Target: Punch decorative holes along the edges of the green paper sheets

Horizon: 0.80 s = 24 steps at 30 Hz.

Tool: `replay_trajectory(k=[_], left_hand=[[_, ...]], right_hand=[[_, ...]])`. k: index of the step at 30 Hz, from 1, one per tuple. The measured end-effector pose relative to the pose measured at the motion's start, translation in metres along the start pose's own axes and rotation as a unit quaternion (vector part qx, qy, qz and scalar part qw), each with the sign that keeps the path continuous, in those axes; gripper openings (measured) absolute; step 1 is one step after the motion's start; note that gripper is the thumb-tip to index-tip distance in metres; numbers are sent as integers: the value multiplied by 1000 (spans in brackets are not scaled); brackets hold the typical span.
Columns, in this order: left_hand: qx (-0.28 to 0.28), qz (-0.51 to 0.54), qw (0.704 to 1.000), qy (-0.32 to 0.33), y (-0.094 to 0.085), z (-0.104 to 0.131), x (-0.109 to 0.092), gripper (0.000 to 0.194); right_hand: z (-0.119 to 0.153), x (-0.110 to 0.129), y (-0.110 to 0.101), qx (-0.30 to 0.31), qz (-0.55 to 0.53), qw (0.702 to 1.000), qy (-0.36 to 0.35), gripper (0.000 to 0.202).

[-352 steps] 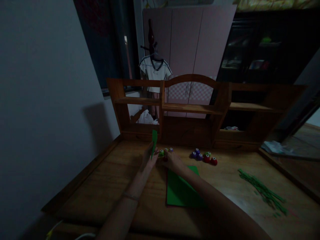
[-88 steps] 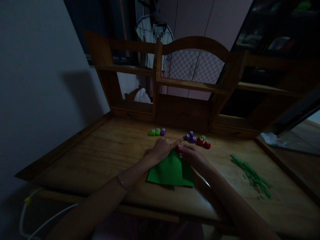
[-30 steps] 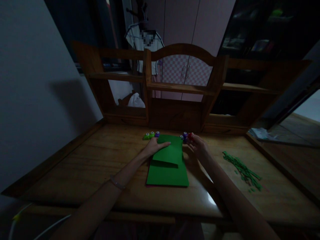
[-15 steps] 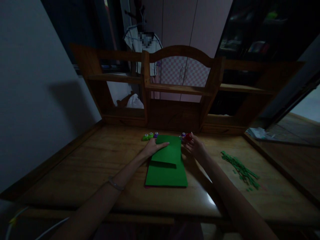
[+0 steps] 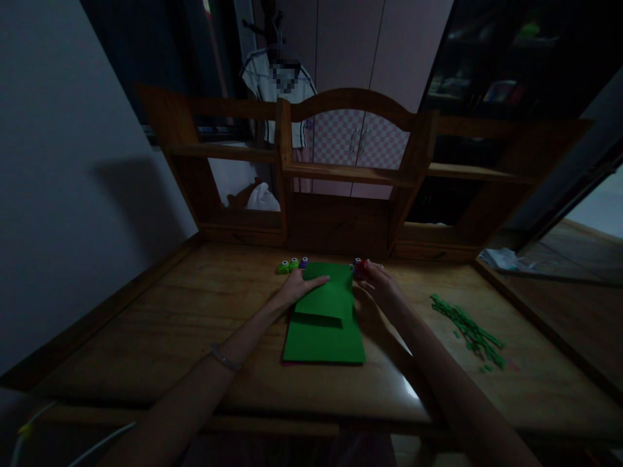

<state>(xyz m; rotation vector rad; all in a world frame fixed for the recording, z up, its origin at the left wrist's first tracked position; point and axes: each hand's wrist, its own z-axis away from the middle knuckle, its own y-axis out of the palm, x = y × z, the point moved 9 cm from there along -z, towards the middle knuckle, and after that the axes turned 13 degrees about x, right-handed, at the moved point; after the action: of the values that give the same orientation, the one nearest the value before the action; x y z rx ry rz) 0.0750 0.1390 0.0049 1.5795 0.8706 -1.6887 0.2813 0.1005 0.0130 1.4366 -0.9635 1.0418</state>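
A folded sheet of green paper (image 5: 321,299) lies on a stack of green sheets (image 5: 324,344), its front flap slightly raised above them. My left hand (image 5: 296,287) grips the sheet's left edge, thumb stretched over the top and the other fingers mostly out of sight. At the right edge, my right hand (image 5: 382,284) is closed on a small red craft punch (image 5: 361,266), partly hidden by the fingers. Behind the paper's left corner stand green punches (image 5: 288,266) and a purple punch (image 5: 304,262). Another purple one (image 5: 357,261) sits behind the red punch.
Green paper strips and scraps (image 5: 467,327) lie in a loose pile on the right of the wooden desk (image 5: 209,298). A wooden shelf unit (image 5: 341,224) rises along the back edge. A plastic bag (image 5: 506,259) rests beyond the right edge.
My right hand has shifted slightly left with the red punch, and its fingers have turned closer to the paper's right edge. My left hand and the paper stay put.
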Motion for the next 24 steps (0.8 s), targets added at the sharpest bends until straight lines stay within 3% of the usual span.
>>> replay_trajectory(k=[4,14,24], left_hand=[[-10,1,1000,5,-2,1,-2,43],[-24,4,999,33,-6,-1,-6,48],[-27,-4,999,45,-6,-1,-8,48]], right_hand=[[1,0,-4,-7,13,1000,-2,35],[0,-4,10,27,-43,999,-14,31],[6,0,15,33,-18,999,-8,30]])
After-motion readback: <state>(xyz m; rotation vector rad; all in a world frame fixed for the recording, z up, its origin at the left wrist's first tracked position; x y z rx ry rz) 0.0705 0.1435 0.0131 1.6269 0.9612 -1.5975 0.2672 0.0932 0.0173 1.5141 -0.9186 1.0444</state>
